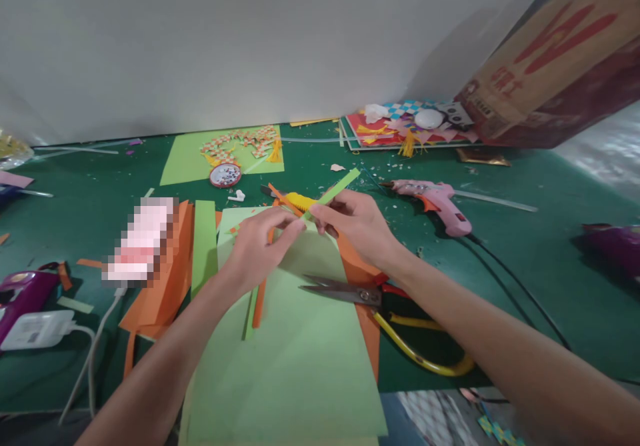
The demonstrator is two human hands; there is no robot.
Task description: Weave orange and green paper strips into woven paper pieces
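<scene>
1. From above, two bare hands meet near the middle of a green tabletop (pixel 505 259); clock directions below are taken from their fingertips, with 12 o'clock at the far side.
2. The left hand (pixel 263 243) has thumb and fingers pinched together at the near end of a narrow light-green paper strip (pixel 344 185).
3. The right hand (pixel 353 223) is clamped on the same strip just beside, thumb on top; the free end points to 2 o'clock.
4. Just past the fingers, at 12 o'clock, lies a yellow-handled cutter (pixel 299 201), partly covered.
5. At 6 o'clock, pale-green paper sheets (pixel 295 373) spread beneath the hands, with an orange strip (pixel 260 301) lying on them at 7 o'clock.
6. Scissors (pixel 367 294) with a yellow handle loop rest between 4 and 5 o'clock, partly hidden by the right forearm.
7. A pink glue gun (pixel 443 207) lies at 3 o'clock.
8. At 10 o'clock sits a small round dish (pixel 225 175) of tiny black-and-white pieces; at 9 o'clock, a pixelated device (pixel 145 239) with a white cable.
</scene>
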